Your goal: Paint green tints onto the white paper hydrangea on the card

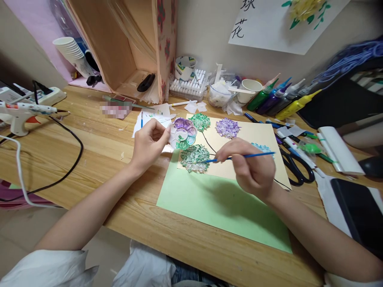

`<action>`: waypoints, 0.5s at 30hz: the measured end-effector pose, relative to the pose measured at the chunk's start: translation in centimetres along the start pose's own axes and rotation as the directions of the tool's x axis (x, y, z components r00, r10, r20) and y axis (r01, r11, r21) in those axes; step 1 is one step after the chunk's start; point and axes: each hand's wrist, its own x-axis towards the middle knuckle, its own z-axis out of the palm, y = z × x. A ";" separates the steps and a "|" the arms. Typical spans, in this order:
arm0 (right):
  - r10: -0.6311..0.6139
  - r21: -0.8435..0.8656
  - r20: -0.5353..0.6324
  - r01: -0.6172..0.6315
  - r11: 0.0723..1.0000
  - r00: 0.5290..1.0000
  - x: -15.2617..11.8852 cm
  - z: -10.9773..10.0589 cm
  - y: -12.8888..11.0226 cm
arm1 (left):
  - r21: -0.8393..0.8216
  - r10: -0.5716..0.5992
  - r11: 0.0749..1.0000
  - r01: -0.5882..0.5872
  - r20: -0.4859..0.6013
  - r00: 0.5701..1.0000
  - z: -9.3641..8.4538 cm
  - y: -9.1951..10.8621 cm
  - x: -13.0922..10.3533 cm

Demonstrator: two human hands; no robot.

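My left hand [152, 141] pinches the edge of a small flower-shaped paint palette [183, 133] with purple, green and pale blue paint in its wells. A thin blue paintbrush [254, 155] is gripped in my right hand [249, 165], its tip at the lower green flower [195, 158]. That flower is textured, green and white, on a cream sheet [245, 133]. Farther up the sheet are another green flower [200, 121] and a purple flower [228, 127]; a blue flower [261, 148] is partly hidden behind my right hand. Dark stem lines run between them.
Under the cream sheet lies a green sheet [221, 211]. Black scissors [295, 165], pens and a dark phone [356, 207] lie to the right. Paint bottles [281, 95] and a paper cup [250, 89] stand behind. A glue gun [25, 113] with cables is at left.
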 end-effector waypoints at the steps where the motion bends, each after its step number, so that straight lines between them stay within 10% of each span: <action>1: 0.010 0.011 -0.083 -0.009 1.000 0.997 -0.1 0.0 0.1 | -0.003 -0.002 1.000 0.002 0.003 1.000 0.0 0.0 0.0; 4: 0.034 0.010 -0.219 -0.033 0.999 0.975 -0.4 0.1 0.3 | -0.013 -0.004 1.000 0.005 0.014 1.000 0.0 -0.2 -0.1; 10: 0.091 -0.071 -0.040 -0.094 0.993 0.995 -0.3 0.5 0.3 | -0.018 -0.008 1.000 0.008 0.014 1.000 0.0 -0.5 -0.1; 15: 0.135 -0.056 -0.106 -0.142 0.988 0.985 -0.2 0.6 0.3 | -0.017 -0.013 1.000 0.014 0.016 1.000 0.0 -0.5 -0.1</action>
